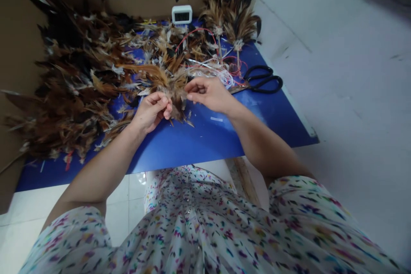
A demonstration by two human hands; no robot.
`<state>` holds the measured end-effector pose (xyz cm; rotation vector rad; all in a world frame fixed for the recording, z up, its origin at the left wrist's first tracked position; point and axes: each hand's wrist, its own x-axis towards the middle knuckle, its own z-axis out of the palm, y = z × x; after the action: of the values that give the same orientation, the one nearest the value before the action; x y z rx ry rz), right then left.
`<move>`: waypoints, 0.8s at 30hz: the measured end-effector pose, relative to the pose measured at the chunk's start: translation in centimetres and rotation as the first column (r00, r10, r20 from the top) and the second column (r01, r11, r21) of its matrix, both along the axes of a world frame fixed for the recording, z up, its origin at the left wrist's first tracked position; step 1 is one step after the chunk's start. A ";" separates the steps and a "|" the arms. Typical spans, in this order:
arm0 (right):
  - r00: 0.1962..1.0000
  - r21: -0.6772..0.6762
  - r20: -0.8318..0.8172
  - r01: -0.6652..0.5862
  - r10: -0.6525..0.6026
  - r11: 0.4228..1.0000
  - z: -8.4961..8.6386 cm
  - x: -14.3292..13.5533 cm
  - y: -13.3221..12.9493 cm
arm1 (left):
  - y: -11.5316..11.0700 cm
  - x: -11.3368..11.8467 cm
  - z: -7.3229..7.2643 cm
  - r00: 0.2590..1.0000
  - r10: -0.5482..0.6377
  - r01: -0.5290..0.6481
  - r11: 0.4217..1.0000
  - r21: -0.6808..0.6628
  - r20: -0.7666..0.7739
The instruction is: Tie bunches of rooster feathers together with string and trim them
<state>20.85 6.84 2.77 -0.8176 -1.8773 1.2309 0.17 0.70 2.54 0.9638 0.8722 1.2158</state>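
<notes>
Brown and grey fluffy feathers (177, 96) lie between my two hands, near the front of the blue table (192, 145). My left hand (156, 109) has its thumb and forefinger pinched together at the left edge of this fluff; whatever is between the fingertips is too small to name. On the fluff's right side, my right hand (205, 93) has its thumb and fingers closed at the tips around something too small to make out. A long orange-brown feather (150, 70) stretches out behind my left hand.
A large feather heap (73, 72) covers the table's left. Black-handled scissors (263, 82), white ribbon strands (221, 70) and feather bundles on sticks (239, 17) are at right. A white digital clock (182, 15) stands before a cardboard box (138, 2).
</notes>
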 end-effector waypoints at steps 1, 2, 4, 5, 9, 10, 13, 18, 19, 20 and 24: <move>0.999 -0.055 -0.044 -0.008 0.006 0.998 -0.1 -0.1 0.0 | 0.0 0.0 -0.1 1.000 0.000 0.000 1.000 0.015 -0.004; 0.997 -0.099 -0.082 -0.015 0.006 0.995 -0.1 -0.2 -0.1 | 0.0 0.1 -0.1 1.000 0.000 0.000 0.999 0.032 -0.009; 0.990 -0.165 -0.144 -0.021 -0.003 0.986 -0.1 -0.4 -0.3 | -0.1 0.1 -0.3 0.999 -0.009 0.011 0.997 0.071 -0.032; 0.986 -0.195 -0.167 -0.027 -0.006 0.980 -0.1 -0.5 -0.4 | -0.2 0.1 -0.5 0.998 -0.014 0.019 0.995 0.094 -0.054; 0.972 -0.290 -0.235 -0.069 -0.001 0.954 0.3 -1.0 -1.0 | -0.3 -0.1 -1.0 0.983 -0.019 0.048 0.986 0.158 -0.183; 0.966 -0.296 -0.257 -0.078 -0.001 0.952 0.4 -1.1 -1.1 | -0.3 -0.1 -1.1 0.979 -0.013 0.048 0.985 0.166 -0.205; 0.950 -0.274 -0.313 -0.083 -0.007 0.958 0.7 -1.3 -1.5 | -0.3 -0.3 -1.2 0.968 -0.009 0.058 0.981 0.186 -0.250; 0.954 -0.232 -0.298 -0.048 -0.024 0.972 1.1 -1.6 -1.8 | -0.3 -0.2 -1.0 0.944 -0.025 0.106 0.968 0.229 -0.329; 0.956 -0.225 -0.291 -0.043 -0.026 0.973 1.1 -1.6 -1.8 | -0.3 -0.1 -0.9 0.937 -0.028 0.116 0.965 0.235 -0.349; 0.958 -0.223 -0.287 -0.039 -0.027 0.974 1.0 -1.7 -1.8 | -0.3 -0.1 -0.9 0.928 -0.030 0.127 0.963 0.239 -0.371; 0.959 -0.236 -0.284 -0.047 -0.022 0.971 0.9 -2.0 -1.8 | -0.4 -0.1 -0.8 0.909 -0.023 0.143 0.955 0.259 -0.417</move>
<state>18.89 5.08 3.70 -0.7091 -1.5236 1.5187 0.03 0.26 1.75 1.5157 0.9850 1.0985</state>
